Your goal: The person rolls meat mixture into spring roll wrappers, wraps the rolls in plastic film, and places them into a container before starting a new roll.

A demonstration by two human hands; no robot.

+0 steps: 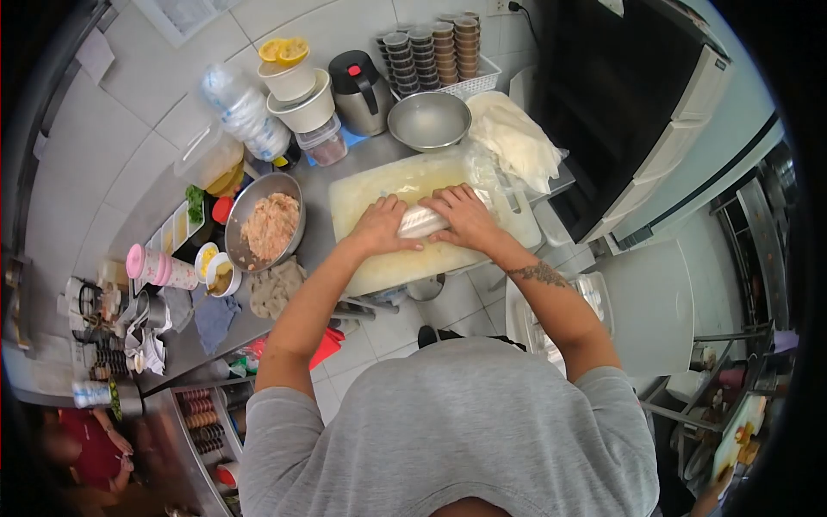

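Note:
A pale roll wrapped in clear plastic lies across the wet, yellowed cutting board. My left hand is curled over the roll's left end, with the thumb on the near side. Close beside it, my right hand grips the right part, its fingers bent over the top. Both palms hide much of the roll. Loose clear plastic lies at the board's far right corner. To the left of the board stands a metal bowl of pinkish minced filling.
Behind the board are an empty steel bowl, a thermos jug and a white bag. Stacked lidded cups stand in a basket. A crumpled cloth lies at the left. Another person in red is at lower left.

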